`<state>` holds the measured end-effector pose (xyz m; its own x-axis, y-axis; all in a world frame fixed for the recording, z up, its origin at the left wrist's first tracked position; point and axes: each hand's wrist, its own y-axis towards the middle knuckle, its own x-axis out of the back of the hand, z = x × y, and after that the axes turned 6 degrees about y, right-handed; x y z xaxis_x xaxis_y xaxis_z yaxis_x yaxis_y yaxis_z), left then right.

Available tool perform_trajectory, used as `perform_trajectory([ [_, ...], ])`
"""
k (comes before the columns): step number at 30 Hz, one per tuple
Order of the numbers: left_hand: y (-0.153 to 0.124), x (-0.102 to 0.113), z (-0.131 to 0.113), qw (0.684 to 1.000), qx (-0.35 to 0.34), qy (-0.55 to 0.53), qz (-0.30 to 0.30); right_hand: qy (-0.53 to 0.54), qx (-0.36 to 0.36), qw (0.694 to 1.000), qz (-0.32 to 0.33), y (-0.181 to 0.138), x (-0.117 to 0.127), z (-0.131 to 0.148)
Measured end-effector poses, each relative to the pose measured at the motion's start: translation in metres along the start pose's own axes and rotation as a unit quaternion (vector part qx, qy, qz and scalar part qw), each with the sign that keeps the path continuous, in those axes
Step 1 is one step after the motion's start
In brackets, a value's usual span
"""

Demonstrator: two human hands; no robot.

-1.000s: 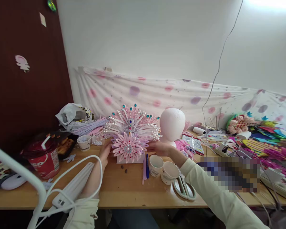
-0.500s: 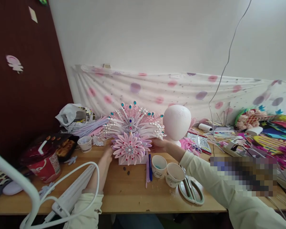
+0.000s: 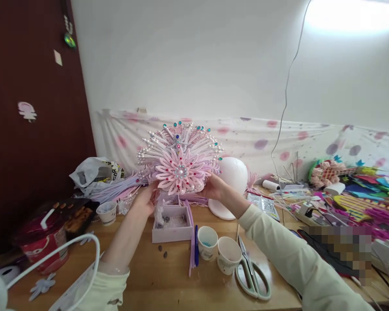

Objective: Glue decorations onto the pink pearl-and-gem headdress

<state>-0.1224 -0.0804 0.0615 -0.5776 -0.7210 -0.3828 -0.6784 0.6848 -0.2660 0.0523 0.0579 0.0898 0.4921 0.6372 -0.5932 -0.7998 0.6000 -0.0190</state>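
A pink and lilac headdress (image 3: 180,172) of fuzzy stems fans out in front of me, trimmed with pearls and blue, teal and red gems, with a large layered flower at its front. It is raised above the table. On its left lower side is my left hand (image 3: 146,198), fingers partly hidden behind it. My right hand (image 3: 216,189) grips the opposite side, its fingertips also out of sight. Below the headdress is a white box (image 3: 172,235) with silvery beads inside. Just behind my right hand stands a white foam head (image 3: 235,172) on a round base.
Paper cups (image 3: 207,242), a blue pen (image 3: 196,246) and scissors (image 3: 253,276) lie near the front. To the left are a red drink cup (image 3: 43,246), a food tray (image 3: 76,218) and a white curved lamp arm (image 3: 95,255). Craft materials (image 3: 359,190) crowd the right.
Both hands have lifted the headdress, uncovering the beaded box below. The view has tilted upward. A pink gemmed piece right of the foam head no longer shows.
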Motion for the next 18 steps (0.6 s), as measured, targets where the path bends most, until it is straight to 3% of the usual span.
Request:
perform_trajectory([
  [5,-0.004,-0.013,-0.002,1.000,-0.019,0.007,0.024,0.110,0.077,0.990,-0.044,0.013,-0.018,0.001],
  [9,-0.009,-0.003,0.008,0.997,-0.038,0.021,0.068,0.185,0.116,0.973,-0.071,0.021,-0.019,-0.012],
  [14,-0.009,0.014,0.025,0.986,-0.090,0.051,0.129,0.232,0.158,0.958,-0.060,0.022,-0.019,-0.023],
  [18,0.004,0.017,0.034,0.984,-0.128,0.063,0.110,0.228,0.181,0.955,-0.055,0.022,-0.021,-0.023],
])
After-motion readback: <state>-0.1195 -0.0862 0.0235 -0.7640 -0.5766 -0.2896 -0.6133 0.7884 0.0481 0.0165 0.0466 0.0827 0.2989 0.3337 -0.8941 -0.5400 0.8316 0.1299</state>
